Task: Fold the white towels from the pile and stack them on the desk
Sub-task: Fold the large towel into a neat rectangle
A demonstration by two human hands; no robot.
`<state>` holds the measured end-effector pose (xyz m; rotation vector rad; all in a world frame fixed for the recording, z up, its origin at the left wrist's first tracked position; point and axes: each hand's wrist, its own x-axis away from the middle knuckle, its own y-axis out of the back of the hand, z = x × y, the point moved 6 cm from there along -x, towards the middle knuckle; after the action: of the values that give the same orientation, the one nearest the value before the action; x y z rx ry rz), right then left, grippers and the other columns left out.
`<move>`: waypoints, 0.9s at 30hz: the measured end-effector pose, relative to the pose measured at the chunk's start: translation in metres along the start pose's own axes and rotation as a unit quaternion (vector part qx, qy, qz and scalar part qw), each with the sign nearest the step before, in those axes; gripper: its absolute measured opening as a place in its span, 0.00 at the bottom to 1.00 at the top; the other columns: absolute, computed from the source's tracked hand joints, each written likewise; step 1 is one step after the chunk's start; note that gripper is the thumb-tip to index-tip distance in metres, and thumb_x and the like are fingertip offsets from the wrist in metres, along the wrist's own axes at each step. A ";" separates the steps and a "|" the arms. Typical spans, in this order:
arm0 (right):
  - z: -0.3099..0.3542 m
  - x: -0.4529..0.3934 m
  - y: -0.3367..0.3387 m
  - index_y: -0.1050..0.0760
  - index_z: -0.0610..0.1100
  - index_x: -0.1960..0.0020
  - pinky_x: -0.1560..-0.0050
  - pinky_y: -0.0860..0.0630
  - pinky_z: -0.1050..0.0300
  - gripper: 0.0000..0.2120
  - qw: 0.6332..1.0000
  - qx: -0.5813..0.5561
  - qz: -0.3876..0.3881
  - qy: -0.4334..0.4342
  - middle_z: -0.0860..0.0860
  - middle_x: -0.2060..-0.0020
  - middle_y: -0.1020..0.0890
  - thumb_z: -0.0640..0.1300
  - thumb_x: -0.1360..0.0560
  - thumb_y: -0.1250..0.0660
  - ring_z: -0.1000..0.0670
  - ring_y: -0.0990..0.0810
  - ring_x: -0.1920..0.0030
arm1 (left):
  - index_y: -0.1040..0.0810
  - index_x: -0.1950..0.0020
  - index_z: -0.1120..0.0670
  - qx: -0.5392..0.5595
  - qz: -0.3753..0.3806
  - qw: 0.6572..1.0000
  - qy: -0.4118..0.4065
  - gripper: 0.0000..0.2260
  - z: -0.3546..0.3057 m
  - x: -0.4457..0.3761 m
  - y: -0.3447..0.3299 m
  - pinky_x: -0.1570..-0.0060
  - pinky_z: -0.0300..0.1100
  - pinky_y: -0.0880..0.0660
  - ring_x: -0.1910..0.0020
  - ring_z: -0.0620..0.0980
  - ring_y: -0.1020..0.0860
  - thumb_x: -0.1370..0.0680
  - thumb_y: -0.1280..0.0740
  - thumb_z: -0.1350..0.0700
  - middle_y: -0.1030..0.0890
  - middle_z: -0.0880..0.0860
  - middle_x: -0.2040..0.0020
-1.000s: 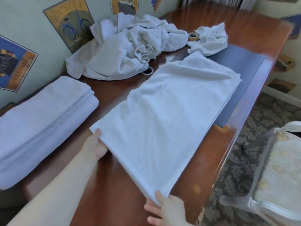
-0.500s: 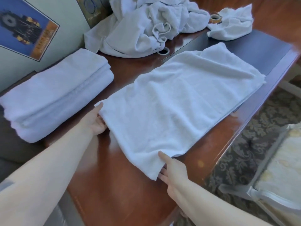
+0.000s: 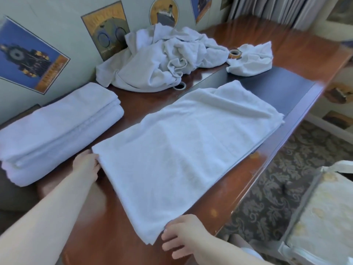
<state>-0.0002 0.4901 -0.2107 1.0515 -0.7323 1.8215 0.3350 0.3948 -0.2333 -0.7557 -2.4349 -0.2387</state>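
Just one view here, head-mounted and wide-angle, looking forward and down along the desk [image 3: 298, 44] from its near end. It sits close in: both forearms come in from the bottom edge, and the near desk corner fills the lower middle. The desk runs diagonally toward the upper right, the poster wall [image 3: 63, 25] takes the upper left, and carpet [image 3: 271, 190] shows lower right. Edges bend a bit.

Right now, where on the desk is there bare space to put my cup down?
Bare wood shows at the far end of the desk, past the small crumpled towel. There is also a narrow strip between the folded stack and the spread towel, and the near corner between both hands. It is crowded around the towel pile, with tape rolls beside it.
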 end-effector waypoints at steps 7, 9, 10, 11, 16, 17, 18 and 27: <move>0.099 -0.036 0.095 0.22 0.55 0.45 0.41 0.26 0.57 0.13 0.914 0.134 -0.226 0.309 0.60 0.47 0.18 0.41 0.25 0.37 0.55 0.21 0.43 | 0.40 0.22 0.53 -0.422 0.117 0.847 -0.303 0.29 0.064 0.119 -0.156 0.24 0.44 0.53 0.21 0.49 0.56 0.22 0.36 0.63 0.53 0.51 0.19; 0.123 -0.054 0.122 0.26 0.57 0.35 0.30 0.38 0.58 0.18 0.830 0.330 -0.239 0.382 0.59 0.32 0.27 0.44 0.23 0.40 0.55 0.34 0.28 | 0.41 0.22 0.51 -0.483 0.143 0.790 -0.350 0.26 0.085 0.141 -0.205 0.25 0.44 0.57 0.21 0.50 0.58 0.19 0.38 0.58 0.53 0.51 0.19; 0.130 -0.065 0.134 0.31 0.56 0.30 0.25 0.48 0.55 0.20 0.766 0.440 -0.235 0.405 0.57 0.26 0.35 0.45 0.21 0.42 0.53 0.43 0.23 | 0.42 0.21 0.50 -0.518 0.133 0.766 -0.356 0.25 0.093 0.145 -0.224 0.25 0.44 0.59 0.21 0.50 0.59 0.18 0.41 0.55 0.54 0.51 0.19; 0.133 -0.076 0.149 0.38 0.56 0.25 0.24 0.57 0.52 0.23 0.709 0.532 -0.218 0.408 0.56 0.22 0.44 0.48 0.19 0.45 0.52 0.51 0.22 | 0.45 0.20 0.49 -0.556 0.115 0.749 -0.342 0.24 0.100 0.145 -0.237 0.25 0.45 0.60 0.21 0.50 0.60 0.17 0.44 0.52 0.55 0.51 0.19; 0.144 -0.112 0.231 0.61 0.62 0.22 0.27 0.70 0.50 0.28 0.619 0.667 -0.116 0.397 0.58 0.24 0.66 0.62 0.19 0.55 0.52 0.69 0.23 | 0.60 0.20 0.46 -0.673 0.004 0.693 -0.260 0.27 0.127 0.148 -0.251 0.24 0.50 0.62 0.21 0.51 0.62 0.16 0.54 0.43 0.61 0.49 0.20; 0.154 -0.115 0.243 0.60 0.62 0.22 0.27 0.70 0.50 0.28 0.621 0.665 -0.112 0.400 0.58 0.23 0.66 0.62 0.19 0.55 0.52 0.68 0.23 | 0.60 0.20 0.46 -0.676 -0.010 0.689 -0.262 0.27 0.128 0.149 -0.252 0.24 0.50 0.62 0.21 0.50 0.62 0.16 0.54 0.43 0.62 0.49 0.20; 0.165 -0.117 0.256 0.57 0.60 0.21 0.25 0.67 0.51 0.28 0.630 0.654 -0.115 0.402 0.57 0.22 0.63 0.61 0.19 0.53 0.52 0.65 0.22 | 0.61 0.20 0.46 -0.679 -0.016 0.687 -0.258 0.27 0.128 0.150 -0.252 0.24 0.50 0.62 0.21 0.50 0.62 0.16 0.54 0.43 0.63 0.49 0.20; 0.286 -0.103 0.379 0.29 0.45 0.33 0.36 0.35 0.54 0.19 0.785 0.333 -0.313 0.418 0.52 0.35 0.26 0.40 0.24 0.36 0.48 0.32 0.33 | 0.47 0.20 0.51 -0.534 -0.017 0.823 -0.191 0.29 0.108 0.162 -0.344 0.24 0.47 0.59 0.21 0.49 0.56 0.19 0.40 0.51 0.56 0.49 0.19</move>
<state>-0.2110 0.0533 -0.1898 0.6256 0.7781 1.6830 -0.0202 0.2212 -0.2292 -1.2927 -2.5429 -1.7055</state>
